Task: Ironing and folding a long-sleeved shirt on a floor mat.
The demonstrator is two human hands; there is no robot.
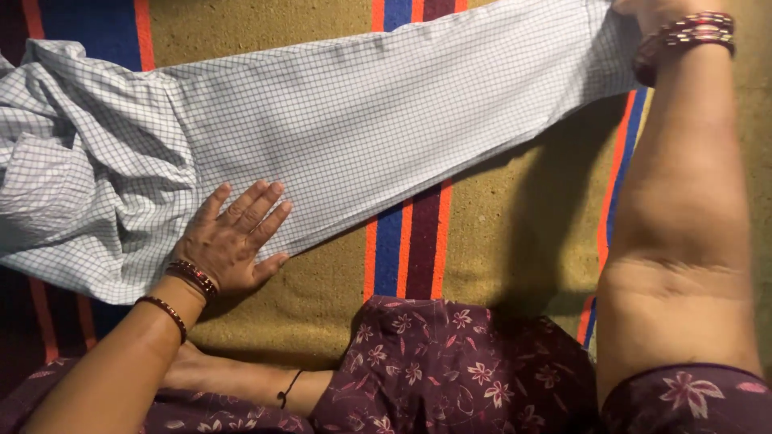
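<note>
A white shirt with a fine blue check [346, 120] lies spread on a striped mat, one sleeve stretched out toward the upper right. My left hand [233, 237] rests flat with fingers spread on the sleeve's near edge, close to the bunched body of the shirt at the left. My right hand [655, 10] is mostly cut off by the top edge; it sits at the cuff end of the sleeve, and whether it grips the cloth is hidden. Both wrists wear bangles.
The mat [498, 241] is mustard yellow with blue, orange and maroon stripes. My lap in maroon floral fabric [450, 370] fills the bottom of the view, and a bare foot with a dark anklet [241, 382] lies under my left forearm.
</note>
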